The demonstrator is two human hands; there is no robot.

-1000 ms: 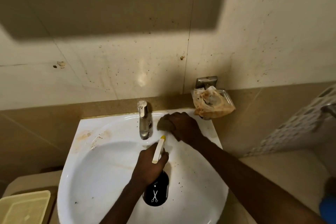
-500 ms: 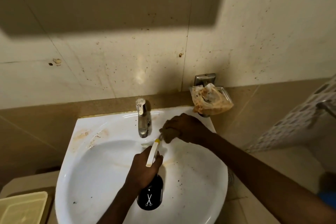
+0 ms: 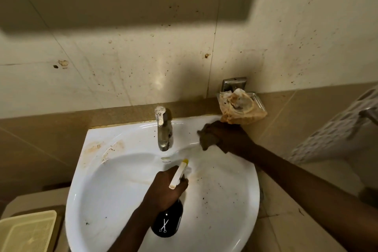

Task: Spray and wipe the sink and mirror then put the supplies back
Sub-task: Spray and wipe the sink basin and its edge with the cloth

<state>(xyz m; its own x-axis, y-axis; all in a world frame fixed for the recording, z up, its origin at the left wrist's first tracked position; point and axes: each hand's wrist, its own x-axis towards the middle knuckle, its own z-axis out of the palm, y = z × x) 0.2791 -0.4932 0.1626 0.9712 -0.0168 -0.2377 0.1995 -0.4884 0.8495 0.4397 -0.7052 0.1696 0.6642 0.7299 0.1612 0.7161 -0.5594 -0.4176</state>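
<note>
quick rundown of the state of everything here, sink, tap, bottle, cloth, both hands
sink: stained, brown marks at left rim, dark specks on right
tap: no water running
spray bottle: tilted, nozzle toward the back of the basin
cloth: bunched, pressed on back rim
left hand: grips spray bottle
right hand: grips cloth
soap dish: holds crumpled brown wrapper

White sink (image 3: 114, 196) stained, speckled; tap (image 3: 162, 129) on back rim.

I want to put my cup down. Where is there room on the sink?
The sink has bare room at its back left corner, left of the tap, though it is stained. The back right is crowded: the right hand rubs a cloth there. The left hand holds the bottle over the bowl.
</note>
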